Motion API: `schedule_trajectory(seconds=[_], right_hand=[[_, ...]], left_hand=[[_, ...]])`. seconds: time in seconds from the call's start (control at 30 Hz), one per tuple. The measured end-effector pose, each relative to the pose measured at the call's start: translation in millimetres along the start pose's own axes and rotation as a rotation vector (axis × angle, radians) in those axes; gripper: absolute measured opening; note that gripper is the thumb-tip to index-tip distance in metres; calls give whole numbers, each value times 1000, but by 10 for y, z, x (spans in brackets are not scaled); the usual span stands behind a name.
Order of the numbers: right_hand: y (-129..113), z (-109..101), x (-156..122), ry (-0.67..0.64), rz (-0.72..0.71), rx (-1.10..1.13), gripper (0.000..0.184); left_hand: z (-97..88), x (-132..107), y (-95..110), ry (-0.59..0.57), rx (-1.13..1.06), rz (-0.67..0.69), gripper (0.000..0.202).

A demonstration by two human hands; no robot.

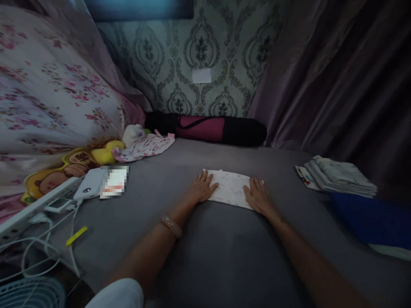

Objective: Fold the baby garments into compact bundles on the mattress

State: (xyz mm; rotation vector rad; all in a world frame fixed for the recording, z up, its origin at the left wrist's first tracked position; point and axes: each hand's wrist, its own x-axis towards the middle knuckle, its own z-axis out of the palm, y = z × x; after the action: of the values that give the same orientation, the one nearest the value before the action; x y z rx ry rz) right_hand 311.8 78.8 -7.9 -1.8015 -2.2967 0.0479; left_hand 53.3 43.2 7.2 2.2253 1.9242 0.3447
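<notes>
A folded white cloth (229,187) with a faint small print lies flat on the grey bed sheet (221,252). My left hand (203,187) rests on its left end, fingers spread and pointing away from me. On the opposite end lies my right hand (257,196), palm down, with its fingers stretched out too. Both hands press on the cloth without gripping it. The cloth's middle shows between them, while its two ends are partly covered by my fingers.
Folded cloths (340,175) are stacked at right, beside a blue fabric piece (372,220). At left are a power strip (41,207), cables, a white device (91,184) and a yellow strip (77,236). A long black-and-maroon bag (202,128) lies along the wall.
</notes>
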Motion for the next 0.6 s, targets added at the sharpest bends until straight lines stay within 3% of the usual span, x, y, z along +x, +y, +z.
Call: schedule_trajectory(seconds=[0.2, 0.27, 0.33, 0.4, 0.6], right_hand=[[-1, -144, 70, -117, 57, 89, 67], [-30, -238, 83, -62, 71, 113, 66], [-80, -313, 73, 48, 17, 96, 65], [-130, -334, 49, 76, -55, 68, 65], [-126, -178, -12, -95, -70, 8, 68]], left_hand=[[-107, -160, -164, -51, -102, -6, 71], [-92, -197, -211, 5, -168, -28, 67], [-56, -220, -267, 80, -248, -47, 64], [-13, -232, -330, 140, -315, -40, 61], [67, -255, -457, 175, -346, 75, 57]])
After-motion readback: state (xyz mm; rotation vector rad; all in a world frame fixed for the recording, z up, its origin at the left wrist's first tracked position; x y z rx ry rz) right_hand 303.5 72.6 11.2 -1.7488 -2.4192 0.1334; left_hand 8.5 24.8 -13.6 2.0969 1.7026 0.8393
